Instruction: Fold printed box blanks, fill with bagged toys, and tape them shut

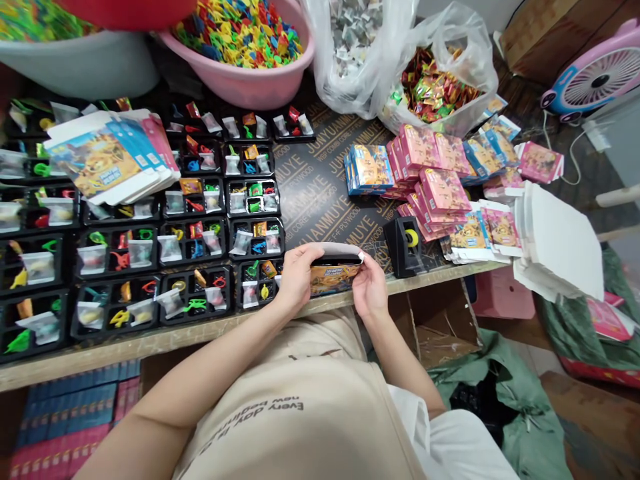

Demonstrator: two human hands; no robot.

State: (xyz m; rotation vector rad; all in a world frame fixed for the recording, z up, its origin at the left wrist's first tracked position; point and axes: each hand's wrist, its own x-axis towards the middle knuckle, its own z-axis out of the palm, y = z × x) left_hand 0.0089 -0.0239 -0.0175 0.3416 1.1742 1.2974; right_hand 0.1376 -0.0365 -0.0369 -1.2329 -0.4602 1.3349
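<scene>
My left hand [296,277] and my right hand [370,287] both grip a small printed cardboard box [334,275] at the table's near edge, one hand at each end. The box is orange and blue with a grey flap on top, under my fingertips. Just left of it lie black trays [205,293] holding small plastic toys and little clear bags. A black tape dispenser [406,243] stands right of my right hand.
A stack of flat unfolded boxes [107,157] rests on the trays at the left. Finished pink boxes [440,187] and blue boxes [370,168] pile at the right. A pink basin [245,80] of coloured toys, plastic bags [435,87] and a fan [597,73] stand behind.
</scene>
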